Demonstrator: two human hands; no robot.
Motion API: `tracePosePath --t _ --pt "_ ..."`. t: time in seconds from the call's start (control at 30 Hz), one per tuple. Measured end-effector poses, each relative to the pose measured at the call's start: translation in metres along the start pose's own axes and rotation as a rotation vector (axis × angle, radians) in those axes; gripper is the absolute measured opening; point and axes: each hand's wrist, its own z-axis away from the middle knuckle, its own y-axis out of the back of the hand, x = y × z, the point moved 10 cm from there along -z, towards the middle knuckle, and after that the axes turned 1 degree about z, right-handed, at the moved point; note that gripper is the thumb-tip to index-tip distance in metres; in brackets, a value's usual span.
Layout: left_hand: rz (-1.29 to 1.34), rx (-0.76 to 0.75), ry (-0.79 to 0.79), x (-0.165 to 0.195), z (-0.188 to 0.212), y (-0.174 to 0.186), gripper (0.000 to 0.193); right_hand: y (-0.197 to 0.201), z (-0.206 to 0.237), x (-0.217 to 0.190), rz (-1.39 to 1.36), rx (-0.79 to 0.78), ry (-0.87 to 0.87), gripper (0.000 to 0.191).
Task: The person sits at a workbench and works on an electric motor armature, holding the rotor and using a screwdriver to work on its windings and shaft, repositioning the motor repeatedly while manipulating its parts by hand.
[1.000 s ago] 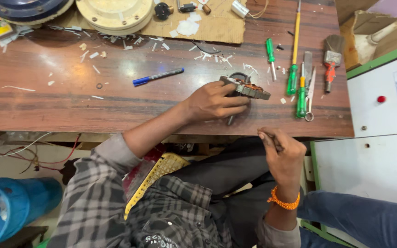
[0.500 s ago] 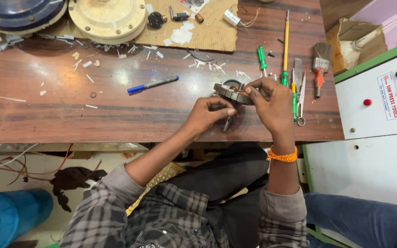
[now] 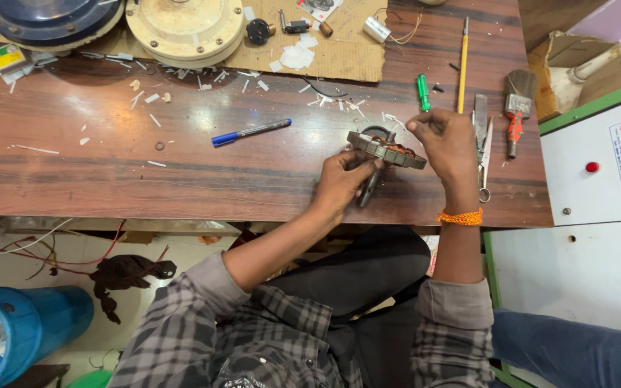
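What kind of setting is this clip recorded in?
Most likely a small motor repair or winding workshop. The left hand and right hand hold a round stator with copper windings over a wooden workbench littered with paper scraps, beside screwdrivers and a white press machine.

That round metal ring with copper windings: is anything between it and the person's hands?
Nothing visible. The left hand grips the wound ring at its near edge, and the right hand pinches at its far side. It is held tilted just above the wooden table, with scissors off to the right.
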Motion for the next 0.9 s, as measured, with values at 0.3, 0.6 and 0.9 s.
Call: tracePosePath --t 0.3,0.6,0.9 --pt "-0.917 -0.046 -1.061 0.131 0.092 -0.047 0.028 0.031 0.034 0.042 -0.303 0.132 -0.097 0.013" --pt "-1.333 -0.669 -0.904 0.122 0.01 -0.074 0.089 0.047 0.093 -0.018 -0.327 0.054 -0.082 0.008" --pt "-1.276 -0.588 -0.979 0.112 0.007 -0.062 0.064 -0.016 0.127 -0.054 0.417 0.181 0.387 0.012"
